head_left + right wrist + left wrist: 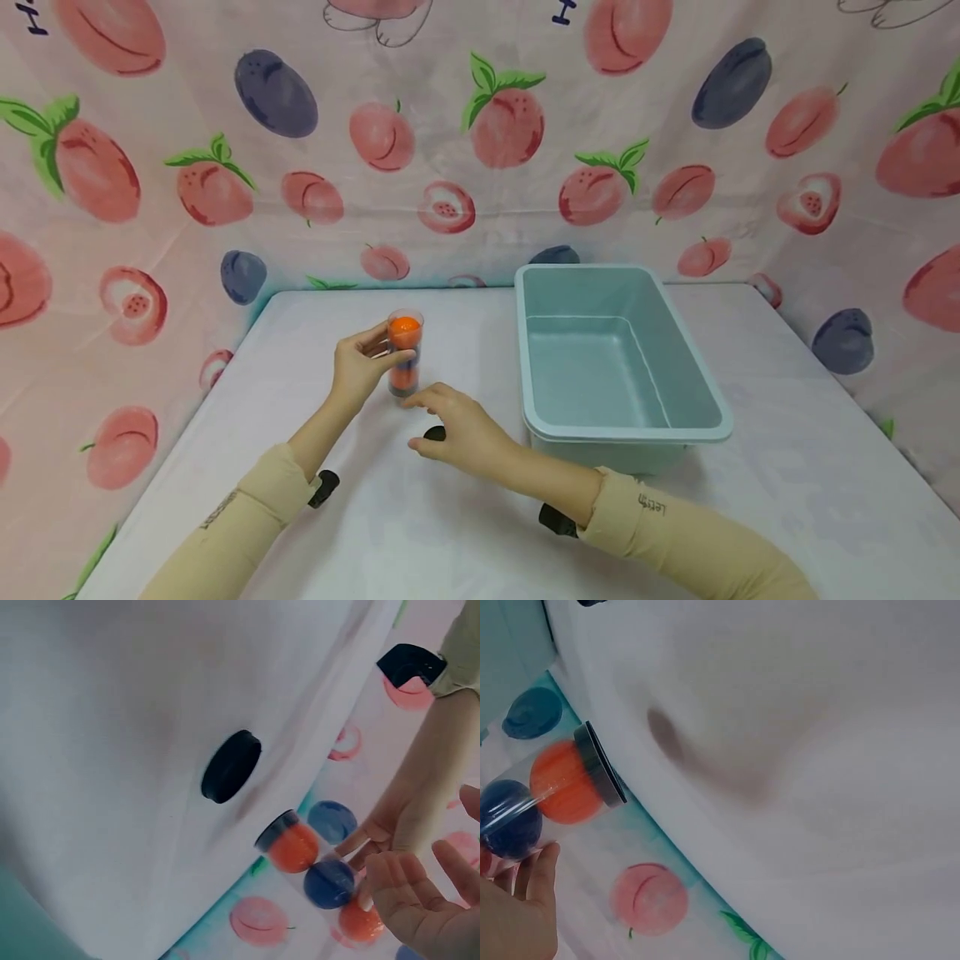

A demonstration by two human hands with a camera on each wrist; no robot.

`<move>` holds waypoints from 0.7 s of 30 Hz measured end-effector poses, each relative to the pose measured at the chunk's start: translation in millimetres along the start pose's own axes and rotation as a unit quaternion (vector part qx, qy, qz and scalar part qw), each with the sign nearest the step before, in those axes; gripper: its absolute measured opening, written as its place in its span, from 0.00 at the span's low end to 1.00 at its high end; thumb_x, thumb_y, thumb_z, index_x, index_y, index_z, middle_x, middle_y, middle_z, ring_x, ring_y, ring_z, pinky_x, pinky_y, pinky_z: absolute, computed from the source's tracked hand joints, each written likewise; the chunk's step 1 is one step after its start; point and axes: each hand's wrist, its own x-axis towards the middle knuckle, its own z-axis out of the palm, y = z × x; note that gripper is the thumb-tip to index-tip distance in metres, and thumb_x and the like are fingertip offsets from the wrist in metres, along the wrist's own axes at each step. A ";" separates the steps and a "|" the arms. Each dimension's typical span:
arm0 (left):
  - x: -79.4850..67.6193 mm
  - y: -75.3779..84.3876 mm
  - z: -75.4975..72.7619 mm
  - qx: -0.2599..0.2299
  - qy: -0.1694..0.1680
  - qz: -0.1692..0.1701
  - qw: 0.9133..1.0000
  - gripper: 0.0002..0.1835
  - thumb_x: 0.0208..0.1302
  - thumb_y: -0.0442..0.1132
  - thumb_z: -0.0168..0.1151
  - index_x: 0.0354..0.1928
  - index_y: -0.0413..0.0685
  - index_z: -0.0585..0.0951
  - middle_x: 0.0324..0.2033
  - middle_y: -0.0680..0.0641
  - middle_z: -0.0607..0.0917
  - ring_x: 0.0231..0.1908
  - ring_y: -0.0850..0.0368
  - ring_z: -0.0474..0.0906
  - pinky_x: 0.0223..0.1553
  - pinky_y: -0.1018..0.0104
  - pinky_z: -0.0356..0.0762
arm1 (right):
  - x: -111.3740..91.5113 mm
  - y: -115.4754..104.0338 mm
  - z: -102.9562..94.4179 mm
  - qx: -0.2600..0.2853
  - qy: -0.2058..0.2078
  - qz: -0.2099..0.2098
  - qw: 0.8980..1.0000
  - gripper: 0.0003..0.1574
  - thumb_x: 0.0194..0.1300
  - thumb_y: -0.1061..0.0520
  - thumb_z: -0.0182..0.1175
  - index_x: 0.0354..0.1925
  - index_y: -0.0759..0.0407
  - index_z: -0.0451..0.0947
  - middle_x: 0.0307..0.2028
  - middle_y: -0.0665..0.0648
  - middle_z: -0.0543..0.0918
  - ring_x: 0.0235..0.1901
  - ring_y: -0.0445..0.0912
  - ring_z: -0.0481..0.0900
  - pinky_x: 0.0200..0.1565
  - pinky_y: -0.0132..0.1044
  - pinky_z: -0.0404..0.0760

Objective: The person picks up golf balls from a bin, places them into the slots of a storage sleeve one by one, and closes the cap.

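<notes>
My left hand [357, 367] grips a clear plastic tube [555, 784] around its upper part. Inside the tube are an orange ball [405, 329] at the top, a dark blue ball [329, 884] in the middle and another orange ball [294, 849] at the bottom, by the black base [600, 763]. The tube stands upright, its top uncovered. Just right of its lower end, my right hand [468, 429] hovers with fingers loosely bent and nothing between them. Partly hidden by that hand, a round black lid [231, 766] lies on the table.
A pale blue-green plastic bin [626, 435] stands on the right side of the table, with nothing in it. White cloth covers the table [420, 533]. Behind and at the sides hangs a peach-print curtain [330, 83].
</notes>
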 end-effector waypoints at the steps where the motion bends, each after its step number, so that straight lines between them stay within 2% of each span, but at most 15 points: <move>1: -1.2 -1.6 -1.4 0.000 -0.001 0.000 1.000 0.30 0.49 0.31 0.72 0.58 0.40 0.76 0.55 0.38 0.79 0.39 0.73 0.78 0.46 0.77 0.79 | 0.4 1.9 2.0 -0.015 -0.010 0.004 1.000 0.24 0.58 0.58 0.66 0.54 0.61 0.75 0.49 0.56 0.79 0.48 0.49 0.77 0.52 0.38 0.78; 6: -6.5 -9.5 -7.9 -0.007 -0.004 -0.004 1.000 0.30 0.50 0.30 0.71 0.59 0.38 0.75 0.56 0.38 0.78 0.40 0.75 0.78 0.47 0.77 0.79 | 4.1 9.7 10.6 -0.068 -0.035 0.027 0.997 0.24 0.58 0.57 0.66 0.53 0.60 0.76 0.48 0.56 0.79 0.50 0.49 0.77 0.55 0.40 0.78; 12: -11.1 -15.0 -12.9 -0.017 0.003 -0.011 1.000 0.31 0.51 0.30 0.71 0.59 0.38 0.75 0.57 0.39 0.78 0.40 0.77 0.78 0.49 0.73 0.79 | 8.9 18.0 16.7 -0.120 -0.061 0.052 0.990 0.26 0.58 0.57 0.66 0.54 0.61 0.75 0.48 0.58 0.79 0.49 0.49 0.78 0.52 0.38 0.79; 19: -13.6 -18.8 -14.8 -0.030 0.008 -0.015 0.999 0.30 0.50 0.27 0.70 0.59 0.36 0.75 0.55 0.37 0.78 0.39 0.76 0.79 0.46 0.78 0.79 | 10.8 30.2 28.8 -0.213 -0.099 0.062 0.970 0.30 0.57 0.54 0.68 0.56 0.60 0.73 0.48 0.58 0.78 0.45 0.50 0.77 0.46 0.34 0.80; 21: -15.1 -19.6 -15.8 -0.033 0.006 -0.015 0.999 0.30 0.50 0.27 0.70 0.59 0.35 0.75 0.53 0.42 0.81 0.39 0.76 0.79 0.45 0.78 0.79 | 12.6 32.5 31.9 -0.235 -0.103 0.063 0.964 0.30 0.56 0.53 0.68 0.56 0.60 0.74 0.47 0.58 0.79 0.43 0.50 0.77 0.44 0.33 0.80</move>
